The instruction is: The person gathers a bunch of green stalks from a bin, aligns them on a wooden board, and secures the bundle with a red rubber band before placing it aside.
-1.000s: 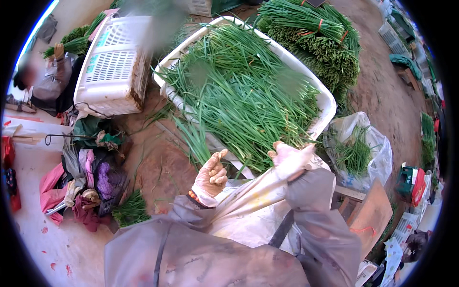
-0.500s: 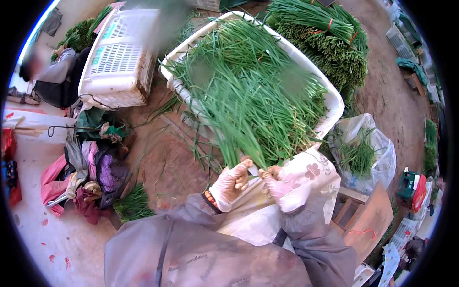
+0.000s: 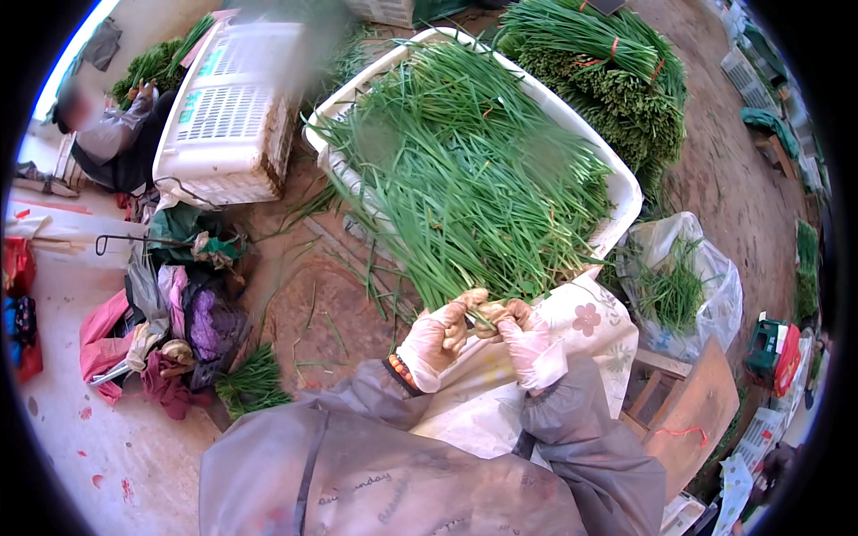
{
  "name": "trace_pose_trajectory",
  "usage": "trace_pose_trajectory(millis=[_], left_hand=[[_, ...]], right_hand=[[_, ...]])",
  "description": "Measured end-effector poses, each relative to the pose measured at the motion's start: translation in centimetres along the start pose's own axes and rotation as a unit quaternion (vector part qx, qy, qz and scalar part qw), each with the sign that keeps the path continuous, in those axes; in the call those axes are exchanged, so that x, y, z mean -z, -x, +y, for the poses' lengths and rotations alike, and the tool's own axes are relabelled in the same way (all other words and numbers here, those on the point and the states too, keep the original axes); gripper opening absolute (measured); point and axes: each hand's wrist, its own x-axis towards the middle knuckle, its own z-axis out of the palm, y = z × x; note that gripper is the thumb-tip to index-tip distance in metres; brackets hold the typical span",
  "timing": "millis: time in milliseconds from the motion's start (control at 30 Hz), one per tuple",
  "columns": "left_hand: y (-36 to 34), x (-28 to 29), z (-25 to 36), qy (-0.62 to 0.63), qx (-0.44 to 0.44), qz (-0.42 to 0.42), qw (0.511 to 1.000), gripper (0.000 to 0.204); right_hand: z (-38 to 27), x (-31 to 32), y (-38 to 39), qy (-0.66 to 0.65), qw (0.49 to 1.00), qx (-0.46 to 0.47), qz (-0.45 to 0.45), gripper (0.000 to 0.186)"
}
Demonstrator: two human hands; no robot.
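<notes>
Long green garlic chives fill a white plastic crate in front of me. My left hand, in a thin pale glove, is closed on a few chives at the crate's near edge. Close beside it, almost touching, my right hand, gloved too, pinches the pale stem ends between thumb and fingers. The fingers partly hide the stems. Under both hands a cream flower-patterned cloth covers my lap.
Banded chive bundles are stacked behind the crate at right. A clear plastic bag with loose chives stands near a wooden stool. An upturned white crate, a heap of cloths and a seated person are at left.
The chives that spread upward from both hands have sunk toward the crate; short stems now show between my fingers. My hands have drawn closer together. The seated person has raised a hand.
</notes>
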Motion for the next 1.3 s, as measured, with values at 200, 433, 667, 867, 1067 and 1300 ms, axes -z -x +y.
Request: trace_pose_trajectory(millis=[200,433,667,867,1067,1300], left_hand=[[-0.3,1.5,2.6,0.082,-0.015,-0.107,0.991,0.033],[0.3,0.2,1.8,-0.032,-0.001,-0.079,0.996,0.032],[0.6,1.3,0.3,0.038,-0.063,-0.062,0.995,0.037],[0.4,0.6,0.5,-0.005,-0.031,-0.044,0.999,0.026],[0.7,-0.1,0.6,-0.063,-0.001,0.016,0.998,0.030],[-0.6,2.7,1.1,-0.060,-0.165,-0.065,0.982,0.020]], right_hand=[[-7.8,4.8,-1.3,-0.277,0.956,0.044,0.084,0.037],[-0.9,-0.3,-0.3,0.019,0.968,-0.125,-0.217,0.032],[0.6,-1.0,-0.6,0.165,0.985,-0.045,-0.032,0.013],[1.6,-1.7,-0.1,0.080,0.995,-0.052,-0.013,0.015],[1.7,-0.9,-0.8,0.134,0.988,0.064,-0.039,0.009],[-4.3,4.0,-2.9,-0.120,0.971,0.207,0.019,0.029]])
